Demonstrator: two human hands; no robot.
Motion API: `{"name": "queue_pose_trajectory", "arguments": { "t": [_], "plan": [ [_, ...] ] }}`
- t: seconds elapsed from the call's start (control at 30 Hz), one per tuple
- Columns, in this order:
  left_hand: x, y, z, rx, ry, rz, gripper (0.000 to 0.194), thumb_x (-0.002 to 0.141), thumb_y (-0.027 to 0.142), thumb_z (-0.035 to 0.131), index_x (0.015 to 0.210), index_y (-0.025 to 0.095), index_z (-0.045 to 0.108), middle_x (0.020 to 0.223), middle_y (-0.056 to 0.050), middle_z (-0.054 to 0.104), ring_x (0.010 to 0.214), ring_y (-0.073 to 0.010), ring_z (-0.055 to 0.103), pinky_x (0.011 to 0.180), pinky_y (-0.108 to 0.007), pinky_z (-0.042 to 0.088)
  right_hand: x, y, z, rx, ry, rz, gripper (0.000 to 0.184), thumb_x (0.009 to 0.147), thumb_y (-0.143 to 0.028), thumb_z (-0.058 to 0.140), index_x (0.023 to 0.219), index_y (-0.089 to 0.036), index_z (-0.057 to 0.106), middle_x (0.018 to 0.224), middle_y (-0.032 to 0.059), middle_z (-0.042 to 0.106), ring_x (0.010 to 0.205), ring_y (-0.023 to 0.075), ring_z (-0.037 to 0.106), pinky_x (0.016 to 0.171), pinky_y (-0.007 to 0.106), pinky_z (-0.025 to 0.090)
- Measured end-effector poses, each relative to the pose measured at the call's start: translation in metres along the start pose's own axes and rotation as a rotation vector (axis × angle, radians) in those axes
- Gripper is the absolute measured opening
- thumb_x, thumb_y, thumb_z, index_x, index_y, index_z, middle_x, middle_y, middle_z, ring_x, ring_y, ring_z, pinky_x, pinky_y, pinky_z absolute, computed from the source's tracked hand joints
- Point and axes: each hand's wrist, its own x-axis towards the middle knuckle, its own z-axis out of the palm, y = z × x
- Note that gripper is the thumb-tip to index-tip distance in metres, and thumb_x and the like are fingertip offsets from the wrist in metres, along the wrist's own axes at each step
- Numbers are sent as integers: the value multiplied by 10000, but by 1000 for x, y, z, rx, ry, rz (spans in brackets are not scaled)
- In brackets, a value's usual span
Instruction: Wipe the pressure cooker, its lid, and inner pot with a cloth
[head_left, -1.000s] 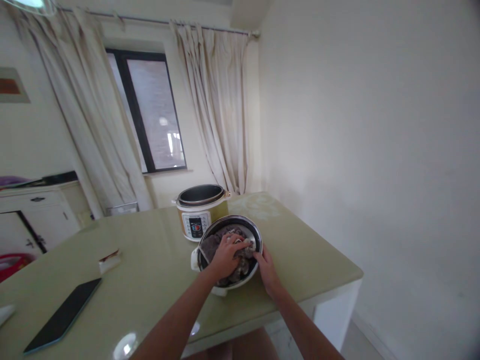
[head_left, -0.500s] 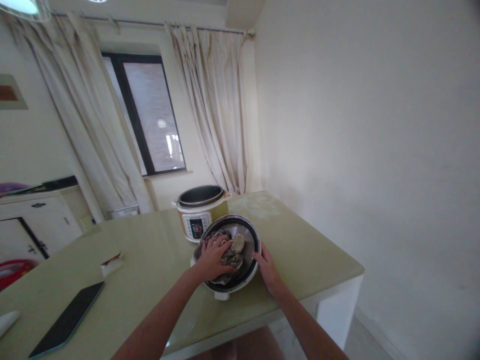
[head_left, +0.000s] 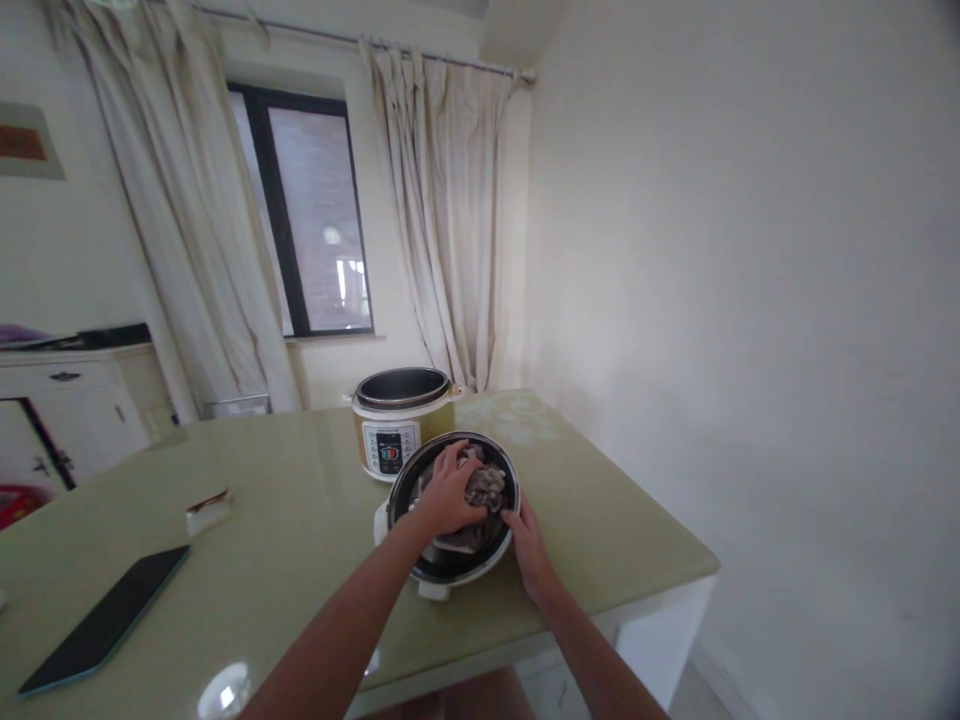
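While the right hand (head_left: 531, 545) steadies the lid (head_left: 450, 568), curled left fingers (head_left: 450, 492) grip cloth (head_left: 486, 487)

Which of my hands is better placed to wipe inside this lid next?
Probably your left hand: it has the bunched cloth under its fingers inside the lid, while your right hand holds the rim.

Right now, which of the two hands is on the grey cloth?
The left hand, over the bunched cloth in the lid; the right hand holds the lid's rim.
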Motion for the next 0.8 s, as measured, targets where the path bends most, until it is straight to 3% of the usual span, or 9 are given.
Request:
{"name": "queue_pose_trajectory", "arguments": {
  "t": [0.13,0.33,0.43,0.53,0.67,0.8],
  "plan": [
    [-13,-17,-11,69,-110,-130,715,717,475,800,1359,222,614,1557,-170,428,1407,-409,469,1180,-520,400,0,1,1,1,-5,-6,480,803,-374,678,1262,-242,732,1336,44,730,1255,288,625,1139,425,446],
    [-58,-4,-22,138,-213,-60,675,705,445,814,1330,278,622,1520,-117,487,1333,-381,518,1155,-503,418,0,1,5,-22,20,-22,454,787,-377,661,1212,-240,744,1284,48,748,1226,295,634,1139,441,446],
    [-63,6,-21,108,-250,-8,611,709,392,812,1289,321,633,1523,-65,493,1332,-349,514,1111,-461,460,0,2,5,-43,8,-21,457,804,-396,644,1223,-245,747,1277,48,751,1240,294,630,1155,449,436],
    [-52,13,-13,59,-237,53,591,711,370,817,1272,331,638,1539,-45,480,1370,-346,483,1129,-462,447,0,4,3,-47,-9,-42,467,820,-421,639,1241,-247,745,1281,56,748,1251,296,626,1163,460,434],
    [-19,18,0,11,-130,115,528,717,364,829,1218,298,675,1511,-60,505,1360,-341,484,1208,-473,360,0,3,1,-65,29,-38,450,797,-424,656,1197,-248,764,1284,71,742,1279,315,611,1188,483,409],
    [12,11,2,27,-68,-60,521,774,385,774,1273,275,671,1469,-77,533,1307,-333,519,1133,-454,428,0,0,-1,-57,8,-19,444,774,-380,649,1177,-233,763,1247,57,758,1217,309,636,1135,462,454]
  ]
}}
